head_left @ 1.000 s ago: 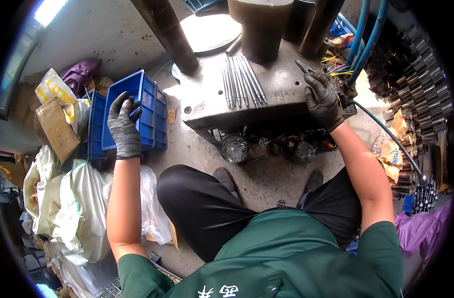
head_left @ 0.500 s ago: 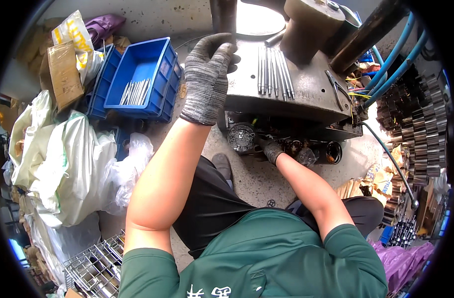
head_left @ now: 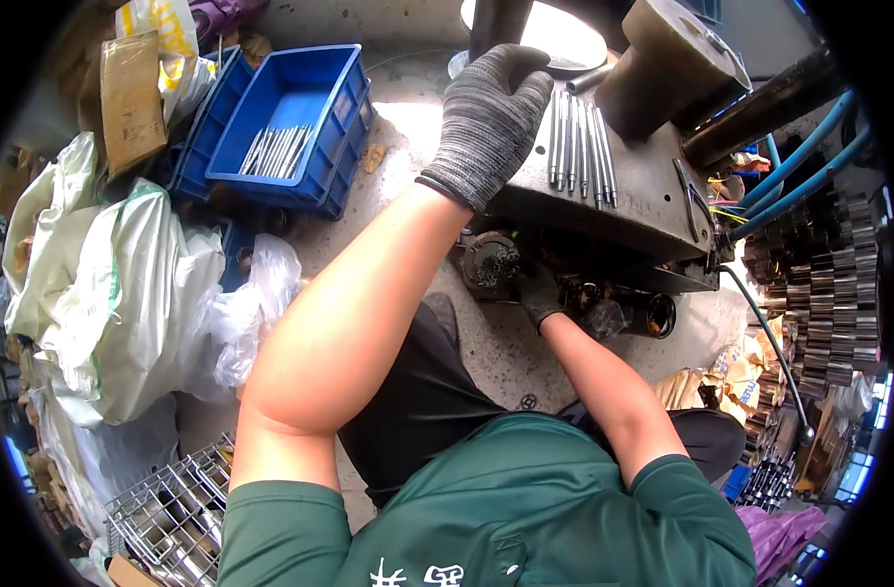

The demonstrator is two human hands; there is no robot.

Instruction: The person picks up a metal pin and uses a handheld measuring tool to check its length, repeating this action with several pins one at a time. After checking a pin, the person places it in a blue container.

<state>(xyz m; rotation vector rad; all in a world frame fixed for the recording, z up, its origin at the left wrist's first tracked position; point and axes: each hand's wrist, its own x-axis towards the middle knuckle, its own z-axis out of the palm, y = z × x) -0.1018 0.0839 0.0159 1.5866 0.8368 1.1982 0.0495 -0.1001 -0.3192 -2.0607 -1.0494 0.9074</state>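
My left hand, in a grey knitted glove, is over the left edge of a metal work table, just in front of a dark upright post. Its fingers are curled in, and whatever they may hold is hidden. Several slim metal rods lie side by side on the table top to its right. Below the table, my gloved right hand reaches into shadow beside a round container of small metal pieces. Its fingertips do not show clearly.
A blue bin with several metal rods in it stands at the left. White sacks and a wire basket lie nearer. Pliers rest at the table's right end. Stacked metal parts line the right, behind blue hoses.
My left hand has moved right, closer to the rods on the table. The view has shifted slightly. My right hand stays low under the table, by the round container.
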